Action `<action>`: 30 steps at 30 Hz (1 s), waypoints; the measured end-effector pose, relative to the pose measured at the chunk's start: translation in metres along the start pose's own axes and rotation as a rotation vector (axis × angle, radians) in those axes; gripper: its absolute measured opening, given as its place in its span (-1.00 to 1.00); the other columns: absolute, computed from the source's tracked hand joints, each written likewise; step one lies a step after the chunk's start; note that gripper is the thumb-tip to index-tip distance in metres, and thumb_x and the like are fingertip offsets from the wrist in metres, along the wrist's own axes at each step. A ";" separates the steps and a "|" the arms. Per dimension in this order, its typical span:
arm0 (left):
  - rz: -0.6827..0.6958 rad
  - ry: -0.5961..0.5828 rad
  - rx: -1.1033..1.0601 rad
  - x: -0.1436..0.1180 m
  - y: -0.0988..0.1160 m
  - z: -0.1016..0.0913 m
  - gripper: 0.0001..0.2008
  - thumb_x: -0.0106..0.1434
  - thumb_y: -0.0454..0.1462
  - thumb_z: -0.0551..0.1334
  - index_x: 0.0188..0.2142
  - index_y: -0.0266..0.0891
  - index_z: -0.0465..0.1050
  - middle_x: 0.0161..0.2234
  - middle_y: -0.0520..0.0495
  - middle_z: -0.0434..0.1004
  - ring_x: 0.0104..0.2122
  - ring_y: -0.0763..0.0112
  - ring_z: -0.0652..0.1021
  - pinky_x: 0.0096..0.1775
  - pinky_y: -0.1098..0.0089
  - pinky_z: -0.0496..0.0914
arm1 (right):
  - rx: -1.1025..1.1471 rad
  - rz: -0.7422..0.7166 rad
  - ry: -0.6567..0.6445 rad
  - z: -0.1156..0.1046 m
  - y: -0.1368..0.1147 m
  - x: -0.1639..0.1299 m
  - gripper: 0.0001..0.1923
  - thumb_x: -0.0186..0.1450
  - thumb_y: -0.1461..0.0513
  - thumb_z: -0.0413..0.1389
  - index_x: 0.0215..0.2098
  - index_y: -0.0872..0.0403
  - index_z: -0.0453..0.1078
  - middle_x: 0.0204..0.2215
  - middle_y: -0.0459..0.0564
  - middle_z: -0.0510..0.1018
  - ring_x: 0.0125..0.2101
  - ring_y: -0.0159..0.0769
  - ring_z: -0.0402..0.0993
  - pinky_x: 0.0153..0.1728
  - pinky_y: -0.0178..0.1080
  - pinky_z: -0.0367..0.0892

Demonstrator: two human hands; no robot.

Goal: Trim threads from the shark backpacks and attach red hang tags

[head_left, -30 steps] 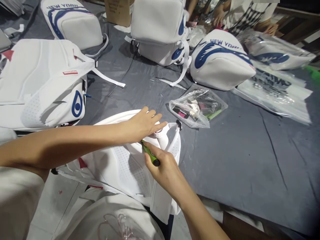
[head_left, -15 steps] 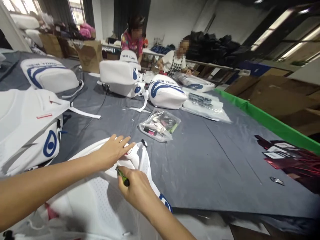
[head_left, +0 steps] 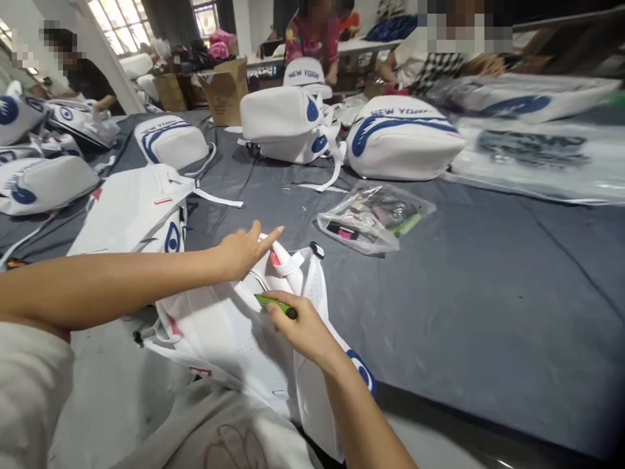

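Gripping a green tool (head_left: 274,305), tip hidden, right hand (head_left: 299,329) fingers clamp; left hand (head_left: 243,253) fingers spread on white backpack (head_left: 229,332).

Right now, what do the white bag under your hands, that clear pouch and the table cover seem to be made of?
White bag: probably smooth synthetic leather, with a perforated mesh-like panel of tiny holes. Clear pouch: thin glossy plastic film, crinkled and see-through. Table cover: matte grey cloth or sheet, creased in long lines; which of the two is unclear.

"NEW YORK" on the far white backpack (head_left: 306,75)
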State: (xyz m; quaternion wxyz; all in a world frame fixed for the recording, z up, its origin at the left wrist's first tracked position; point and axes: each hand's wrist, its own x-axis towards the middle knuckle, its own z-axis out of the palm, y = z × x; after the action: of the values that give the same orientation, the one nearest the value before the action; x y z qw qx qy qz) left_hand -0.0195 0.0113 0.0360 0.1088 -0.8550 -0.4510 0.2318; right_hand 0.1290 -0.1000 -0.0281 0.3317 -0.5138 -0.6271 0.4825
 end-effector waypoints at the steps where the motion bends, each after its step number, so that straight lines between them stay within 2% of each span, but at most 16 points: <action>1: 0.000 0.005 0.017 0.001 0.001 0.002 0.17 0.07 -0.39 0.38 0.42 -0.09 -0.45 0.35 -0.56 -0.09 -0.04 -0.12 0.53 -0.22 0.16 0.51 | 0.016 0.007 -0.008 0.000 0.002 0.001 -0.64 0.31 0.18 0.01 -0.04 0.10 0.53 -0.24 -0.01 0.64 -0.30 -0.28 0.52 -0.25 -0.28 0.35; 4: 0.065 0.008 0.039 0.004 -0.003 0.007 0.12 0.10 -0.43 0.31 0.41 -0.13 -0.47 0.29 -0.57 0.04 -0.09 -0.06 0.55 -0.23 0.19 0.50 | -0.010 0.025 0.019 0.002 0.005 0.003 -0.61 0.31 0.15 -0.01 -0.02 0.10 0.52 -0.34 -0.02 0.63 -0.41 -0.30 0.49 -0.33 -0.28 0.34; 7: 0.135 -0.003 0.029 0.005 -0.012 0.008 0.11 0.11 -0.41 0.30 0.41 -0.13 -0.49 0.27 -0.57 0.07 -0.13 -0.04 0.57 -0.23 0.19 0.48 | -0.117 -0.011 0.093 0.007 0.002 0.005 -0.62 0.31 0.16 0.00 -0.03 0.08 0.54 -0.36 -0.02 0.63 -0.43 -0.29 0.48 -0.34 -0.28 0.31; 11: 0.158 0.005 -0.001 0.008 -0.019 0.009 0.08 0.14 -0.42 0.26 0.41 -0.07 -0.51 0.27 -0.52 0.07 -0.13 0.00 0.58 -0.22 0.22 0.47 | -0.258 -0.079 0.129 0.012 0.003 0.011 -0.64 0.31 0.19 0.01 -0.02 0.06 0.53 -0.33 0.00 0.65 -0.39 -0.27 0.52 -0.34 -0.30 0.30; 16: 0.093 -0.006 -0.004 0.007 -0.010 0.008 0.28 0.02 -0.29 0.44 0.40 -0.06 -0.56 0.34 -0.53 -0.08 -0.03 -0.08 0.51 -0.20 0.20 0.48 | -0.378 -0.214 0.116 0.016 0.007 0.023 -0.61 0.33 0.23 0.02 0.09 0.08 0.45 -0.18 0.07 0.65 -0.21 -0.21 0.57 -0.20 -0.27 0.34; 18: 0.036 0.020 0.025 0.004 -0.003 0.006 0.21 0.06 -0.32 0.41 0.40 -0.07 -0.51 0.33 -0.51 -0.04 -0.01 -0.06 0.50 -0.21 0.21 0.48 | -0.401 -0.230 0.089 0.016 0.007 0.028 -0.61 0.33 0.23 0.03 0.09 0.06 0.45 -0.21 0.05 0.65 -0.24 -0.23 0.57 -0.21 -0.28 0.34; 21: -0.020 0.057 0.055 0.001 0.002 0.007 0.04 0.16 -0.44 0.23 0.41 -0.02 -0.45 0.30 -0.46 0.06 -0.05 0.01 0.51 -0.26 0.25 0.48 | -0.422 -0.246 0.082 0.017 0.005 0.034 -0.63 0.33 0.24 0.04 0.07 0.06 0.46 -0.24 0.03 0.66 -0.26 -0.23 0.58 -0.24 -0.28 0.34; 27: 0.173 0.087 -0.044 0.004 -0.019 0.019 -0.02 0.19 -0.35 0.21 0.41 -0.01 -0.43 0.35 -0.43 -0.05 -0.03 0.05 0.52 -0.18 0.23 0.45 | -0.362 -0.288 0.089 0.014 0.009 0.039 -0.62 0.32 0.22 0.03 0.07 0.05 0.47 -0.20 0.04 0.65 -0.25 -0.23 0.57 -0.20 -0.26 0.38; 30: 0.224 0.058 -0.095 0.007 -0.028 0.018 -0.01 0.19 -0.32 0.23 0.41 -0.01 -0.43 0.34 -0.44 -0.03 -0.06 0.07 0.55 -0.17 0.24 0.44 | -0.361 -0.285 0.084 0.011 0.009 0.040 -0.62 0.31 0.21 0.04 0.06 0.04 0.48 -0.18 0.02 0.65 -0.26 -0.22 0.58 -0.22 -0.25 0.40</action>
State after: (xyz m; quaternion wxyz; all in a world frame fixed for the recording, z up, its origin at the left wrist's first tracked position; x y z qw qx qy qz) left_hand -0.0452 0.0321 0.0295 0.0544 -0.9105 -0.3598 0.1963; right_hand 0.1122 -0.0643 -0.0437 0.3248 -0.4908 -0.7550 0.2891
